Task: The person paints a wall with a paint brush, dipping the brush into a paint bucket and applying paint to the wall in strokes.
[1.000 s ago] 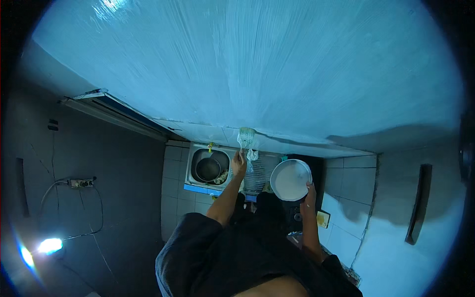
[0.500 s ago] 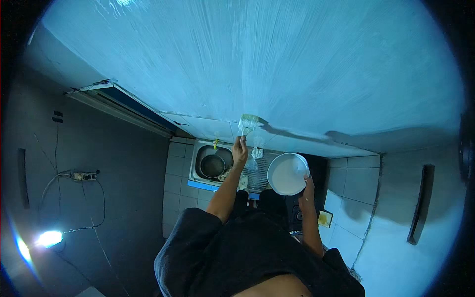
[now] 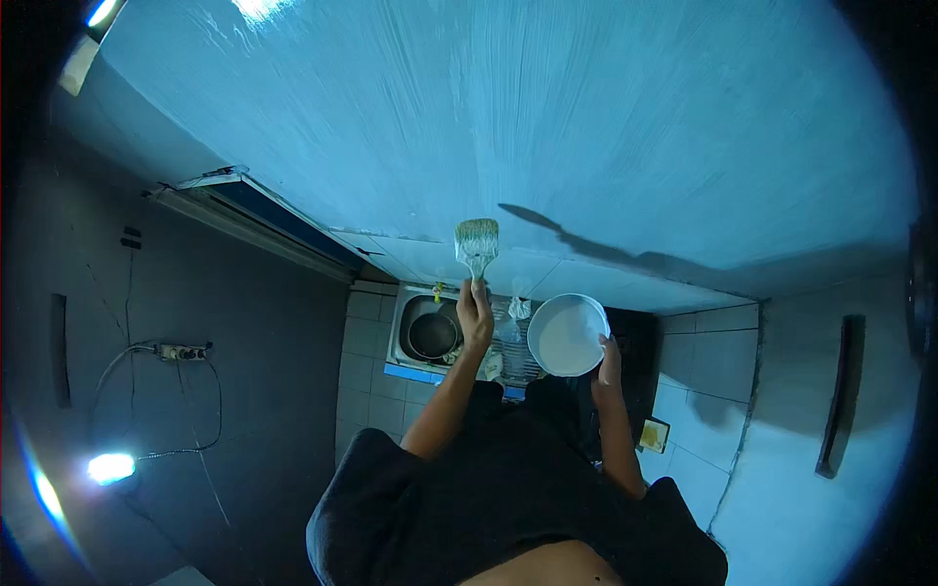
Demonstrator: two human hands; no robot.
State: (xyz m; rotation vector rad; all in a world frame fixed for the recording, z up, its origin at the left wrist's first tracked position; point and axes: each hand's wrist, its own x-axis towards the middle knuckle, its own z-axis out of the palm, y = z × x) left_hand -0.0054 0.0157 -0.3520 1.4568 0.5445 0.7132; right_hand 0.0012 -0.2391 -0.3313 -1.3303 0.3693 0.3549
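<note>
My left hand (image 3: 476,314) is closed around the handle of a wide paintbrush (image 3: 477,242). Its pale bristles point up at the pale streaky painted surface (image 3: 547,127) that fills the upper part of the view. My right hand (image 3: 611,363) holds a round white bowl (image 3: 567,335) by its rim, just right of the brush hand. The bowl's inside looks white. Both forearms reach up from my dark shirt at the lower edge.
Behind my hands is a tiled area with a sink (image 3: 405,337) holding a dark pan (image 3: 432,334). A power strip (image 3: 182,350) with cables hangs on the dark wall at left, above a bright lamp (image 3: 109,467). A small yellow object (image 3: 653,435) sits at right.
My left hand has lifted the brush higher toward the painted surface. The bowl has stayed beside it, and the view has shifted slightly.
</note>
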